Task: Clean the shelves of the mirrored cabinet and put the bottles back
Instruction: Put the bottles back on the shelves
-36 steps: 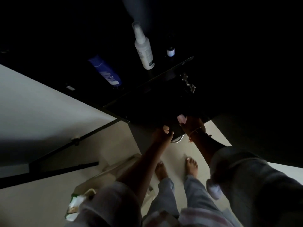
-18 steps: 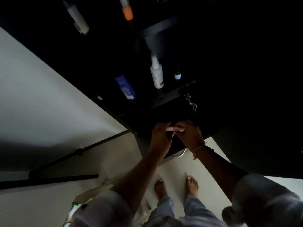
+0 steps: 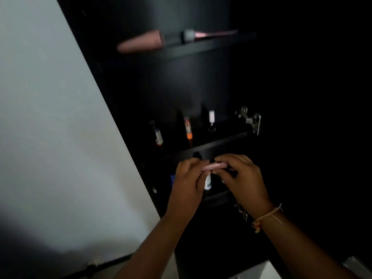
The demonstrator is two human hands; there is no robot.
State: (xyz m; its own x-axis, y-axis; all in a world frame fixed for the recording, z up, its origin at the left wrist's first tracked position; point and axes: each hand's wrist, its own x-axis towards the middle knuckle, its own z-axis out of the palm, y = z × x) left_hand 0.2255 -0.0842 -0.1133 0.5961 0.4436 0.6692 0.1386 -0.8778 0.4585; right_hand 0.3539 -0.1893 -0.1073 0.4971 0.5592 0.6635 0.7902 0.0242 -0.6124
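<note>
Cabinet (image 3: 181, 81) dim | left hand (image 3: 189, 180) pinches pink tube (image 3: 274, 166), one end | right hand (image 3: 245, 178) pinches other end

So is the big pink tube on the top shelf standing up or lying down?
Lying down: the pink tube rests on its side on the top shelf.
</note>
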